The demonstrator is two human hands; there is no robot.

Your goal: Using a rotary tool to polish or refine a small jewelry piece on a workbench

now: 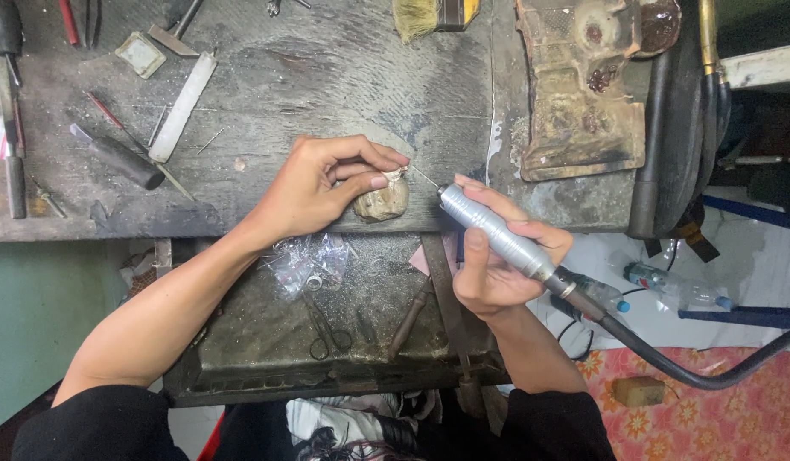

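You are leaning over a dark, scarred workbench [326, 77] that is filling the upper two thirds of the frame, with a metal catch tray [267, 358] sitting below it at lower centre.

Your right hand [497, 265], right of centre, is closing around a silver rotary handpiece [497, 232], fingers wrapped along its barrel and thumb lying on top. The handpiece is looking rigid, smooth and possibly slippery, and it is trailing a thick black flexible shaft [668, 363] toward the lower right, which is probably tugging at its tail end; a hold along the middle of the barrel is likely giving you the best control. Its thin bit [425, 177] is pointing up and left.

Your left hand [314, 188], at centre, is pinching a small pale piece [395, 173] between thumb and fingertips, resting it on a worn bench peg [382, 201]. The piece is appearing tiny, light and easy to drop or mar, so an edge grip close to the peg seems safest. It is sitting just beside the bit's tip, between your two hands.

Scissors [326, 329] and a crumpled clear plastic bag [309, 260] are lying in the tray; a white stick [183, 107] is lying on the bench at upper left.
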